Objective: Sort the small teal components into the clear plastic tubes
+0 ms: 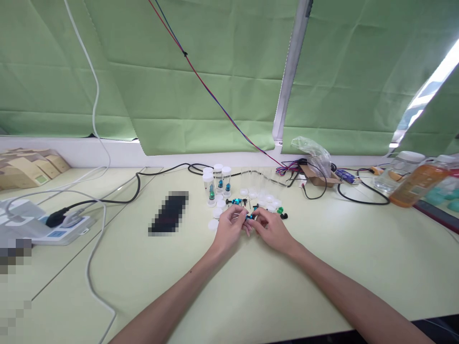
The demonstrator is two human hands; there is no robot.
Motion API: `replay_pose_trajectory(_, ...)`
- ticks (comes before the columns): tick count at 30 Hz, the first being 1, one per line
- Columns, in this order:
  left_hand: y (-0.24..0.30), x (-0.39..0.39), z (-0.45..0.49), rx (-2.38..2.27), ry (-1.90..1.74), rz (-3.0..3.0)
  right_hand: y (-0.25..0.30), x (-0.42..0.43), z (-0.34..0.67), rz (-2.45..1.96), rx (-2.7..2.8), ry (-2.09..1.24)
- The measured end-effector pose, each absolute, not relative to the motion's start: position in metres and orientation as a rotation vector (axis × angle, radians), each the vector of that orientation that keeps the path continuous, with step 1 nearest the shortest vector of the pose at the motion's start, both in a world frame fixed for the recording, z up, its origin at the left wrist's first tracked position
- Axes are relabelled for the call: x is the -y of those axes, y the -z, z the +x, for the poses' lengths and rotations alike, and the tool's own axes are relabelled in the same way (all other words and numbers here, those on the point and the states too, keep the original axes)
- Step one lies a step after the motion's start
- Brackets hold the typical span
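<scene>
Over the middle of the table, my left hand (230, 223) and my right hand (270, 228) meet, both with fingers closed on a small blue-and-black part (249, 217). Its exact kind is too small to make out. Just beyond my fingers lie loose blue and black parts (235, 201), and a green part (280, 210) is to the right. White round caps (213, 225) are scattered beside my left hand. Several clear capped tubes (226, 184) with blue or green pieces inside stand behind it. Uncapped clear tubes (255, 180) stand farther back.
A pixelated dark object (168, 213) lies left of my hands. At far left is a white power strip (68, 231) with plugs and cables. A cardboard box (319, 179) with a plastic bag stands back right, near an orange bottle (418, 186) and a clear jar (396, 172).
</scene>
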State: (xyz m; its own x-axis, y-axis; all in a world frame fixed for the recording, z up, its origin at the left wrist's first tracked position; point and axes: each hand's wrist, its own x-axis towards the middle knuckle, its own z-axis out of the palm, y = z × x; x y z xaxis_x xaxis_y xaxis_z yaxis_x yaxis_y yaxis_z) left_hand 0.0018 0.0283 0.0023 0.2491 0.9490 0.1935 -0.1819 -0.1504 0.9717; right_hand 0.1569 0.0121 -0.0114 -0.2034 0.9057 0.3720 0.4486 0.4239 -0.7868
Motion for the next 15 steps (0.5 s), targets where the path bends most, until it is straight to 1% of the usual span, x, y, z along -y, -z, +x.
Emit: replay_pose_trajectory(15, -0.0014, -0.0277, 0.0020, -0.769, -1.176, 1.358, 0.0095, -0.0113, 0.1582, -1.168, 1.920, -0.556)
